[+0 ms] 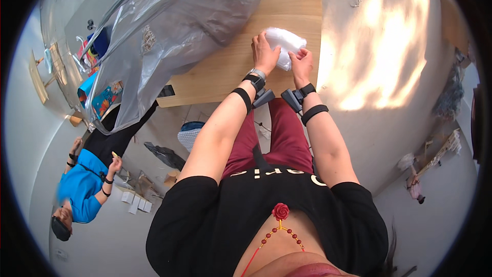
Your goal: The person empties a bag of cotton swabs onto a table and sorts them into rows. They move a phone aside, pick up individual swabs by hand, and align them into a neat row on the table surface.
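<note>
A white, slightly shiny bundle [288, 39], like a soft folded or rolled wrap, lies near the front edge of the wooden table [246, 74]. From its left side, my left hand [265, 55] grips it, with the thumb across the near face and the fingers over the far left end. My right hand [301, 64] pinches its right part between thumb and fingers. Both wrists carry straps with small dark devices. What the bundle is made of, or holds inside, I cannot make out.
A large translucent grey plastic bag [189, 20] spreads over the table's left side and hangs off its edge. Left of the table stands a person in a blue top [84, 182], and a patterned blue bag [107, 95] is nearby. Sunlight patches the floor [374, 66] at right.
</note>
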Demonstrator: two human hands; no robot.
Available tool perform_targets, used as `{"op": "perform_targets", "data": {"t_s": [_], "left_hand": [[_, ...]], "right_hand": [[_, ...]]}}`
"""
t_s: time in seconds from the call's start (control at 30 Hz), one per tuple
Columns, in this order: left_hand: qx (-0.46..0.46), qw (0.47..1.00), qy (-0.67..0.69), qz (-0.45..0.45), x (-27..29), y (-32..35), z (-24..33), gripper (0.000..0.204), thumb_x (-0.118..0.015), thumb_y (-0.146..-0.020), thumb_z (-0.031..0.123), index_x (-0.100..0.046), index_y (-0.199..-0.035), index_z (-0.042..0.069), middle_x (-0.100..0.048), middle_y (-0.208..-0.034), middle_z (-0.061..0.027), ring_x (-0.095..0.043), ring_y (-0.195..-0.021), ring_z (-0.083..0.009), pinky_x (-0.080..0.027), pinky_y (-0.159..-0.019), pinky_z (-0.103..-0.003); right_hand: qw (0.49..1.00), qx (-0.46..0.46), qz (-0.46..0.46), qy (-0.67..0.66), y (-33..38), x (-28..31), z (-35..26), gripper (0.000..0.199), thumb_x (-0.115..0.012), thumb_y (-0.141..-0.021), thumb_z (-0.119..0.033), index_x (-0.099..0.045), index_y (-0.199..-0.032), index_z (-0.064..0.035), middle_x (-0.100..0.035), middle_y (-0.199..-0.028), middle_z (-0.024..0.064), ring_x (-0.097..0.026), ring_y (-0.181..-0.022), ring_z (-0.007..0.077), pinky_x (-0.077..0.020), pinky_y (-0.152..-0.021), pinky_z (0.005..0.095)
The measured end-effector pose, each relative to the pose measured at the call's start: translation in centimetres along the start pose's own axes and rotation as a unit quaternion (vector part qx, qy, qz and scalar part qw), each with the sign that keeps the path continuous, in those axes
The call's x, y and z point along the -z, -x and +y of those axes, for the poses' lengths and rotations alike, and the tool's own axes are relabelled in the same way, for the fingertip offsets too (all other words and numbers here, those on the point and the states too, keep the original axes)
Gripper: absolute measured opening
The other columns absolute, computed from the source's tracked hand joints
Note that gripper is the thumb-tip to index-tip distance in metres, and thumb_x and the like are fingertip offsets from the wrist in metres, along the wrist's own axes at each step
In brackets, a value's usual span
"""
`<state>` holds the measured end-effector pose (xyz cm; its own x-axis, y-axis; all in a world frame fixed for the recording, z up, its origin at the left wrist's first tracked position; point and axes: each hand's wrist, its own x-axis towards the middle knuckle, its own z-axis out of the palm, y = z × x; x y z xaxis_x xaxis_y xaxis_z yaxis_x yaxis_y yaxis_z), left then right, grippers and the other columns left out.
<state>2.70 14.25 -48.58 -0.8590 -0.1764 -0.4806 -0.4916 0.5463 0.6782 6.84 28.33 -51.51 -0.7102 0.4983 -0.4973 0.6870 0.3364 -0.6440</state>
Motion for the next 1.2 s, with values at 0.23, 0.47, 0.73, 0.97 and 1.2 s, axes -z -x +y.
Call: {"op": "perform_targets", "data": {"t_s": [0.23, 0.47, 0.73, 0.97, 1.2], "left_hand": [[-0.026, 0.999, 0.026, 0.022, -0.8, 0.3, -2.7, 0.072, -0.080, -0.081, 0.013, -0.044, -0.142, 0.001, -0.054, -0.129, -0.0197, -0.060, -0.111, -0.0300, -0.052, -0.096, -0.042], [0.046, 0.982, 0.183, 0.002, 0.0, 0.4, -3.3, 0.065, -0.077, -0.087, 0.014, -0.045, -0.142, 0.001, -0.056, -0.133, -0.0165, -0.063, -0.111, -0.0231, -0.056, -0.092, -0.037], [0.054, 0.982, 0.173, -0.045, 0.9, 0.8, -2.0, 0.082, -0.086, -0.080, 0.033, -0.044, -0.140, -0.003, -0.051, -0.136, -0.0196, -0.058, -0.118, -0.0276, -0.051, -0.100, -0.041], [0.032, 0.997, 0.063, -0.044, 1.7, 0.9, -0.4, 0.114, -0.094, -0.065, 0.050, -0.034, -0.146, -0.005, -0.044, -0.139, -0.0251, -0.046, -0.130, -0.0344, -0.043, -0.110, -0.045], [0.013, 0.997, 0.048, -0.060, 1.8, 0.7, 0.3, 0.120, -0.095, -0.062, 0.043, -0.028, -0.148, -0.006, -0.041, -0.141, -0.0299, -0.040, -0.136, -0.0422, -0.036, -0.116, -0.047]], "right_hand": [[0.996, -0.034, -0.006, -0.085, 1.7, -0.4, -3.1, 0.049, -0.084, -0.082, -0.009, -0.055, -0.121, 0.0017, -0.067, -0.099, 0.0097, -0.066, -0.085, 0.0162, -0.0565, -0.079, 0.0308], [0.984, 0.026, -0.018, -0.174, 4.6, -0.9, -6.1, 0.045, -0.078, -0.087, -0.004, -0.052, -0.124, 0.0021, -0.062, -0.114, 0.0148, -0.066, -0.099, 0.0219, -0.0568, -0.088, 0.0336], [0.993, 0.105, -0.010, -0.056, 6.0, -1.9, -4.3, 0.043, -0.071, -0.091, -0.011, -0.057, -0.131, 0.0022, -0.059, -0.128, 0.0196, -0.059, -0.121, 0.0335, -0.0508, -0.101, 0.0406], [0.985, 0.123, -0.111, -0.049, 6.5, -1.5, -4.2, 0.052, -0.064, -0.093, -0.009, -0.053, -0.143, -0.0001, -0.055, -0.139, 0.0212, -0.055, -0.129, 0.0359, -0.0463, -0.107, 0.0416], [0.966, 0.067, -0.186, -0.168, 5.8, -0.8, -2.3, 0.060, -0.062, -0.093, -0.007, -0.046, -0.151, -0.0014, -0.052, -0.147, 0.0215, -0.050, -0.138, 0.0307, -0.0429, -0.113, 0.0381]]}}
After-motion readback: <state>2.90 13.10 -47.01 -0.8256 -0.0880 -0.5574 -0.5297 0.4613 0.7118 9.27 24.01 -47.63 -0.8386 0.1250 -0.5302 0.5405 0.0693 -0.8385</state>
